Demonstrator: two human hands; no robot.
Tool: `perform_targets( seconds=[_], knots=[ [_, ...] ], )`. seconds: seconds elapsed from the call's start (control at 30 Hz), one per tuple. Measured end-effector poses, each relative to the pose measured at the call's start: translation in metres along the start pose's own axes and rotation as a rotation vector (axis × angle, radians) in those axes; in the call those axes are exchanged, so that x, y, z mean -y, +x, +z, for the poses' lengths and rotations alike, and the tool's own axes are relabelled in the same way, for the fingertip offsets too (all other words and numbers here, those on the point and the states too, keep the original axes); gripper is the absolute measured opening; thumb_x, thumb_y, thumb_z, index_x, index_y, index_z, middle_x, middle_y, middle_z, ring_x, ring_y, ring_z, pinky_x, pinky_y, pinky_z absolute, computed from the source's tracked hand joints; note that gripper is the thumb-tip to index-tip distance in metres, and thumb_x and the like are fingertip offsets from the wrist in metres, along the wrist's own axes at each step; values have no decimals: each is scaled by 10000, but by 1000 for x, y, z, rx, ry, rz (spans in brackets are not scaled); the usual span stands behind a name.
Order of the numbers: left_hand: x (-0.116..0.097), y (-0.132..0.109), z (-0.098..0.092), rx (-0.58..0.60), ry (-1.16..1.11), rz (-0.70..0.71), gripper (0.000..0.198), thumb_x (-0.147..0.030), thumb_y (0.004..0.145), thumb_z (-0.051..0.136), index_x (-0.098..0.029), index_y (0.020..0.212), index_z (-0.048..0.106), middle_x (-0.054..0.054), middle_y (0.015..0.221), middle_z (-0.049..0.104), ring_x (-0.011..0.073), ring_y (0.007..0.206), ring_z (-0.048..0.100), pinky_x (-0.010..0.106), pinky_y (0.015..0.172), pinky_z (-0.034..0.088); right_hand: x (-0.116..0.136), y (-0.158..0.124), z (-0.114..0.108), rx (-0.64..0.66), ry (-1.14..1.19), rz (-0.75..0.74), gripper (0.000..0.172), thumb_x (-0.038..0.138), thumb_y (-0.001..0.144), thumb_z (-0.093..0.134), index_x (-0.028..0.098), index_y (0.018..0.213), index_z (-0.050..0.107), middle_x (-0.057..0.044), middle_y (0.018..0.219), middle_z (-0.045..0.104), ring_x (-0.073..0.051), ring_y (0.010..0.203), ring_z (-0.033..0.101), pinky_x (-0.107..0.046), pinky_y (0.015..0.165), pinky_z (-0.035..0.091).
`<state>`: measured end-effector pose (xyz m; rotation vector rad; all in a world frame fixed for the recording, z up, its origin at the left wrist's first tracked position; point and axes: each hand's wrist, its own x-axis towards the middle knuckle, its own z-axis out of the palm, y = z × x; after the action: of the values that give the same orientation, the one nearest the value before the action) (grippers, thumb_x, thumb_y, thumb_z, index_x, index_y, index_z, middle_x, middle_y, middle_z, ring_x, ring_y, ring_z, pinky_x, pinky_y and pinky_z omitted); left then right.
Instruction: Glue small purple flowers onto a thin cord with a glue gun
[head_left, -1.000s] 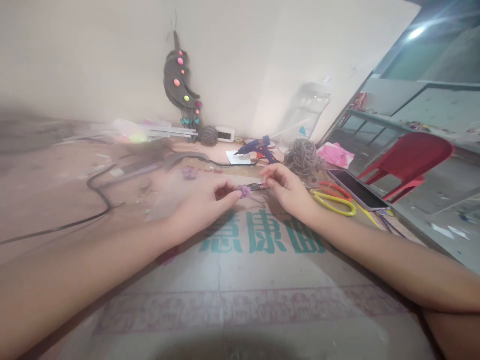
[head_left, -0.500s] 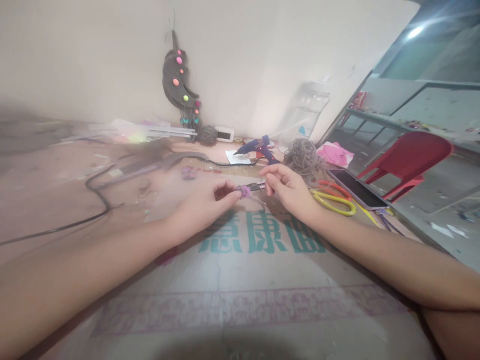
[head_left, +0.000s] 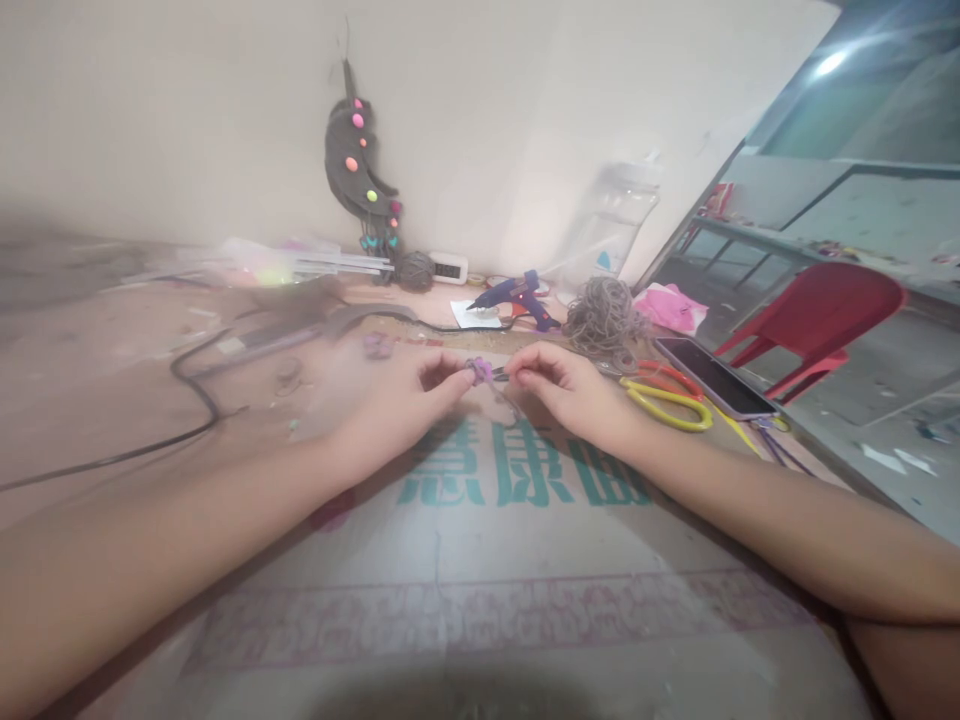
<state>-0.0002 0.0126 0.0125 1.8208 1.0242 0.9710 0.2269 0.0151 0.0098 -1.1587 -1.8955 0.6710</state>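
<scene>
My left hand (head_left: 427, 400) pinches a small purple flower-like piece (head_left: 482, 370) with grey yarn on it, between thumb and fingertips. From that piece a thin grey strand (head_left: 504, 398) trails down to the right. Just to its right, my right hand (head_left: 559, 380) has thumb and forefinger pressed together; what lies between them is too small to make out. Scissors with yellow and orange handles (head_left: 670, 408) lie beside my right wrist, and dark metal tips show between the two hands. A second small purple-grey piece (head_left: 378, 346) rests beyond my left hand.
A blue glue gun (head_left: 510, 292) sits on white paper at the back, near a tangle of grey yarn (head_left: 606, 312). A phone (head_left: 716, 378) lies at the right edge. A black cable (head_left: 202, 390) crosses the left side. A decorated grey crescent (head_left: 352, 165) hangs on the wall.
My right hand has moved slightly down and left, closer to the purple piece, and its fingertips have come together. My left hand has shifted slightly left and up with the piece.
</scene>
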Motion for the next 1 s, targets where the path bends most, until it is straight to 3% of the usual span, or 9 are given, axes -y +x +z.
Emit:
perform_targets(
  seconds=[0.2,0.33,0.47,0.63,0.83,1.0],
  knots=[
    [-2,2,0,-38,-42,-28,234,-399,916,613,-177,866,670,7,852,676,149,745,567,265,713,427,6,-3,-1,11,-26,-9,88,228,872,626,199,935,679,-11,849,671,-143,758,596,-290,716,478],
    [-2,2,-1,-59,-24,-26,242,-409,909,611,-178,886,683,12,844,683,165,778,591,272,738,446,15,-3,-2,128,-85,4,188,319,926,587,199,872,722,-8,775,687,-137,673,578,-275,633,456],
    [1,2,-1,-61,-13,-7,239,-400,910,611,-173,857,665,16,844,682,169,804,607,289,783,462,16,-5,3,165,-100,6,106,324,812,742,218,821,734,-14,773,700,-157,684,596,-284,627,467],
    [1,1,1,11,-162,-27,228,-394,921,603,-168,937,626,21,881,677,159,789,654,298,773,511,11,-6,11,186,-62,2,115,275,820,733,231,722,693,-2,722,680,-151,653,593,-285,625,469],
    [-6,-5,5,244,-368,-24,227,-397,924,597,-172,900,574,41,903,681,166,824,691,315,793,555,11,-4,9,285,-42,-93,184,280,895,634,229,726,687,8,712,663,-151,678,582,-283,658,456],
    [-4,-3,4,153,-271,-4,244,-413,930,587,-183,852,572,9,799,654,151,767,646,299,766,523,14,-5,8,242,-37,-21,145,257,889,613,231,781,707,18,683,664,-136,624,568,-265,606,442]
  ],
)
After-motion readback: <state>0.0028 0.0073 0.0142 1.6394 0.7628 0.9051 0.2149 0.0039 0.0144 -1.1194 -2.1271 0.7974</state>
